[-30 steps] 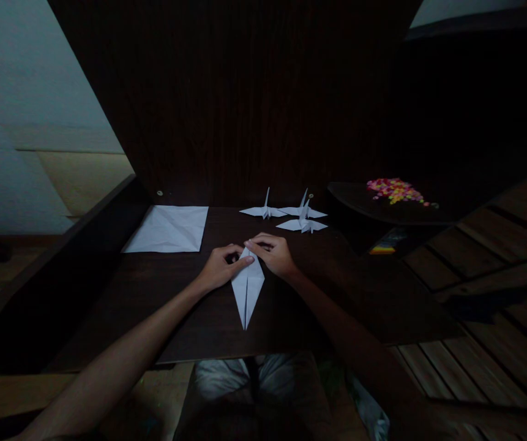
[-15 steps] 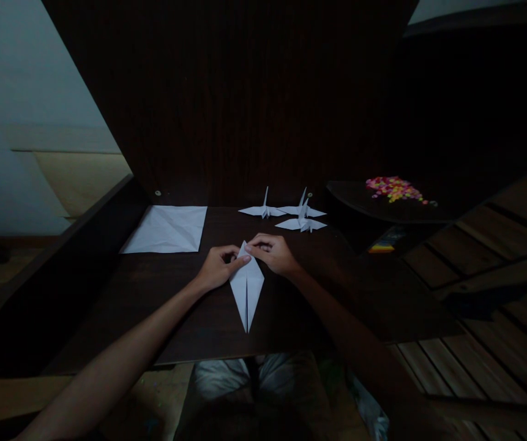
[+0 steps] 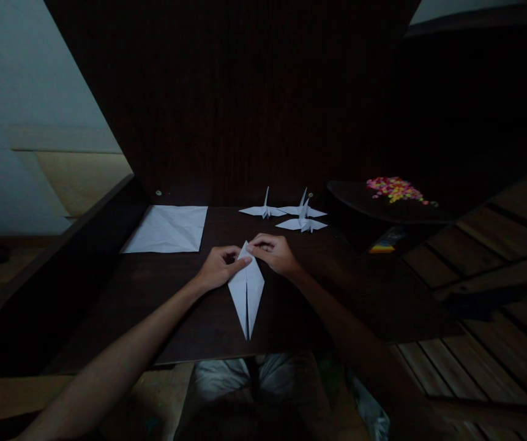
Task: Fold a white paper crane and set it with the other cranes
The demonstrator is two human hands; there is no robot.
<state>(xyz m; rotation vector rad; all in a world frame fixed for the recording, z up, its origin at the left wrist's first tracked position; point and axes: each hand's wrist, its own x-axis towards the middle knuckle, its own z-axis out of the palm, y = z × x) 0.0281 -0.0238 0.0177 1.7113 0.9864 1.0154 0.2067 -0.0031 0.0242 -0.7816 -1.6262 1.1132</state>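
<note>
A white folded paper (image 3: pixel 246 291), long and diamond-shaped, lies over the dark table with its split end toward me. A slit runs up its middle from the near tip. My left hand (image 3: pixel 221 266) pinches its upper left side, thumb across the front. Near the top point, my right hand (image 3: pixel 273 252) grips the right edge between thumb and fingers. The fingers behind the paper are partly hidden. Just beyond my hands stand three white paper cranes (image 3: pixel 306 225), close together with wings spread.
To the left lies a creased white paper sheet (image 3: pixel 169 228). Small pink and yellow pieces (image 3: pixel 396 188) are heaped on a dark corner shelf (image 3: pixel 359 205) at the right. A raised side board (image 3: pixel 56 263) bounds the table on the left, and a dark panel (image 3: pixel 240 98) rises behind.
The folded paper's lower end reaches slightly nearer to me and its left corner sits a little farther out. Both hands keep nearly the same grip.
</note>
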